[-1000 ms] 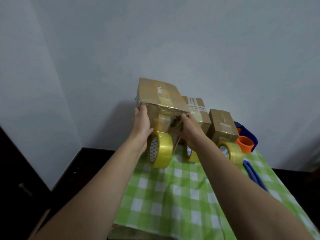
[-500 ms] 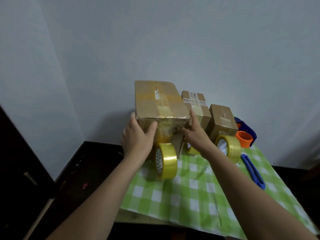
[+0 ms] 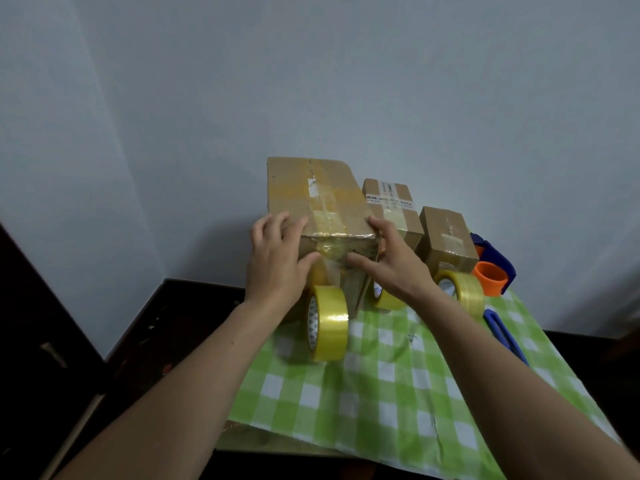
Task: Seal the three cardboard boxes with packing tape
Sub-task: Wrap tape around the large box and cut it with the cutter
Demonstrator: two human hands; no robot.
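Observation:
The large cardboard box stands at the back of the table, with glossy tape across its top and over its near edge. My left hand grips its near left corner, fingers on top and thumb on the front face. My right hand holds the near right corner the same way. A yellow tape roll stands on edge just in front of the box. To the right are a medium box and a small box.
A second tape roll is partly hidden by my right wrist, and a third roll stands by the small box. A blue and orange tape dispenser and a blue cutter lie at the right on the green checked cloth.
The large box has come down from a tilted, raised pose to sit level. Both hands have slid up to its near top edge.

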